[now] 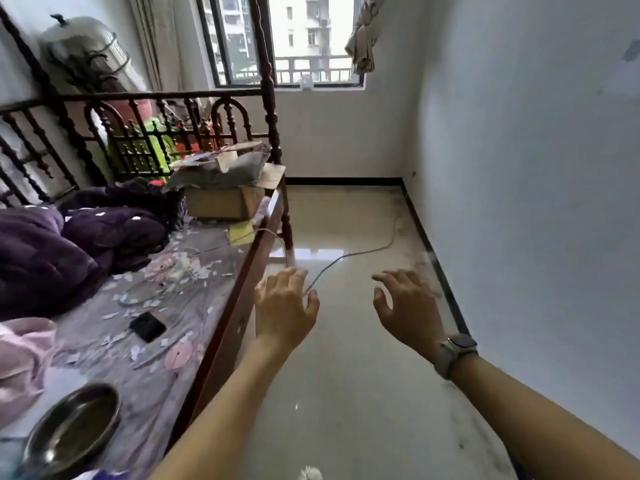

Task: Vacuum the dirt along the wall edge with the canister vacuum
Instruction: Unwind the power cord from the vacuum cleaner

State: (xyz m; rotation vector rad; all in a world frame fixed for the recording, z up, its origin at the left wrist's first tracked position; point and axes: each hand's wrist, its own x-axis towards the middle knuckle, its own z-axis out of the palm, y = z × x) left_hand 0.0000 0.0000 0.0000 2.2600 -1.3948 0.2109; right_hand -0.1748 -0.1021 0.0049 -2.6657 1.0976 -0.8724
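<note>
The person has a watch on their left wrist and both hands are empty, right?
Not quite. The head view shows the watch on the right wrist, not the left. The rest holds: the left hand and right hand are both open and empty.

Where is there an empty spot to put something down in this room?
The shiny pale tile floor between the dark wooden bed frame and the white wall is mostly bare, crossed only by a thin grey cable. The bed is crowded: purple blanket, cardboard box, paper scraps, round metal bowl.
</note>
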